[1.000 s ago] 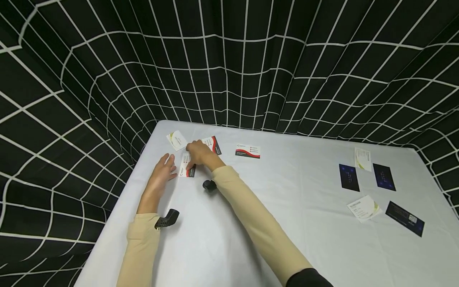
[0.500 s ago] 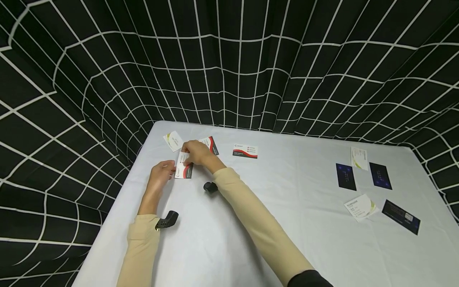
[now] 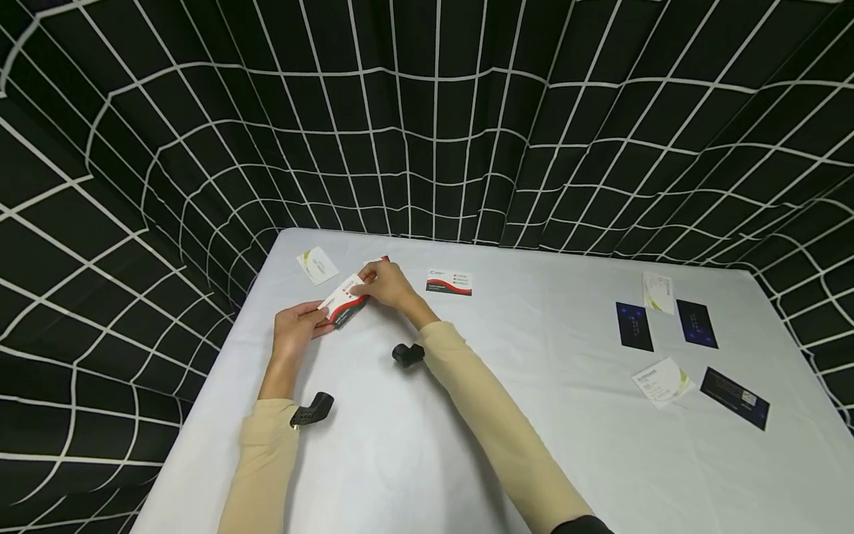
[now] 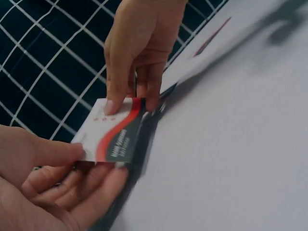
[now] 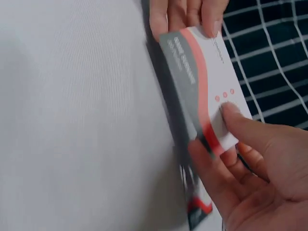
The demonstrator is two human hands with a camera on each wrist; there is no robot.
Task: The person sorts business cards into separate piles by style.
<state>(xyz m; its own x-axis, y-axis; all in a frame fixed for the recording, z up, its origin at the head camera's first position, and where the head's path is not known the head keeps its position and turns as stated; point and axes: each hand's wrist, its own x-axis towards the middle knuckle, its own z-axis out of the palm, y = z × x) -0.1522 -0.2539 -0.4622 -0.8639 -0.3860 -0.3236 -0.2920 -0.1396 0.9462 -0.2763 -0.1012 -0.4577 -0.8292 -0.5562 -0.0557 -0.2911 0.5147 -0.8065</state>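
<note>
A white business card (image 3: 343, 302) with a red wave and a dark grey band is held tilted above the table between both hands. My left hand (image 3: 296, 331) pinches its near-left end, with the thumb (image 4: 72, 153) on top and fingers beneath. At the other end my right hand (image 3: 394, 288) grips it, its thumb (image 5: 236, 122) on the printed white face. Whether more than one card is in the grip, I cannot tell. Another red-and-white card (image 5: 199, 211) lies behind the right hand, mostly hidden in the head view.
On the white table (image 3: 520, 371), a white-and-green card (image 3: 317, 265) lies at far left, and a red-wave card (image 3: 449, 282) right of the hands. Several dark blue and white cards, including a dark card (image 3: 735, 398), lie at right. A black grid curtain (image 3: 467, 148) surrounds the back and sides.
The red-wave card has come up off the table and turned diagonally. My left hand, earlier beside it with fingers spread, now pinches its end; the right hand has shifted slightly right.
</note>
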